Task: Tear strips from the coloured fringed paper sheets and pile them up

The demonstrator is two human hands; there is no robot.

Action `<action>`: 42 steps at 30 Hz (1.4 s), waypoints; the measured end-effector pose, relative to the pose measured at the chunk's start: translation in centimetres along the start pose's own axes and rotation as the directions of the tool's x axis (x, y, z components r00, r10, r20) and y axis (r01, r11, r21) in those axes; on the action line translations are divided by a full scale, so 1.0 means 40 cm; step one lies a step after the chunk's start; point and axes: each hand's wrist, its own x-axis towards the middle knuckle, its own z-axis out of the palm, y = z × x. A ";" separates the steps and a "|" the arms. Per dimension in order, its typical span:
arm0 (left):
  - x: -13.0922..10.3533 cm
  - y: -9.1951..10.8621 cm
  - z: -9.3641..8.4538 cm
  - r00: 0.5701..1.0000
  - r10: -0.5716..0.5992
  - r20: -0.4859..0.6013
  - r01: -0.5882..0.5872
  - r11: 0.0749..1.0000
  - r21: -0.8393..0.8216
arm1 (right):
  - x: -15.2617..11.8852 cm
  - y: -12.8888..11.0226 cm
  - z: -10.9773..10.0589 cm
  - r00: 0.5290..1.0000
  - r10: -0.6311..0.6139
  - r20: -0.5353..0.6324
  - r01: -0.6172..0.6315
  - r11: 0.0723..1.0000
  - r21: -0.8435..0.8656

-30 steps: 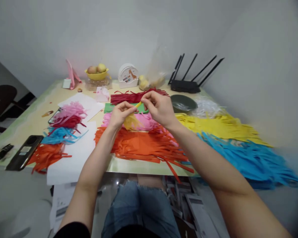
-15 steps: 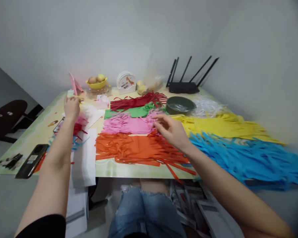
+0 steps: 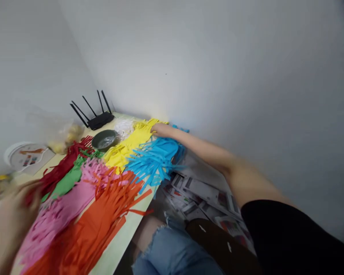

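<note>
Yellow paper strips (image 3: 133, 140) lie in a heap at the far corner of the table (image 3: 119, 242), at about 12 o'clock from the person, near where the two walls meet. The right hand (image 3: 159, 130) is stretched out to this heap and rests on its far end; whether the fingers are closed on some strips or only lie on them, I cannot tell, because the hand is small and partly hidden by the paper. At 5 o'clock of the yellow heap, touching it, is a heap of blue strips (image 3: 154, 156), which hangs a little over the table edge.

The left hand (image 3: 10, 225) is at 8 o'clock in the view, very blurred, above the pink strips (image 3: 65, 206); its grip is not readable, perhaps the fingers are loosely bent. Orange strips (image 3: 103, 217) lie beside the pink ones, nearer to the person. Green strips (image 3: 70, 177) and dark red strips (image 3: 63, 164) follow at 10 o'clock. A dark bowl (image 3: 104, 139) stands just beside the yellow heap at 9 o'clock of it, and a black router (image 3: 99, 120) with antennas is behind the bowl.
</note>
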 end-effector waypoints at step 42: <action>0.467 0.498 0.659 0.888 -0.431 0.157 0.458 0.850 -0.261 | 0.113 -0.088 0.068 0.988 -0.112 0.111 0.074 0.952 0.297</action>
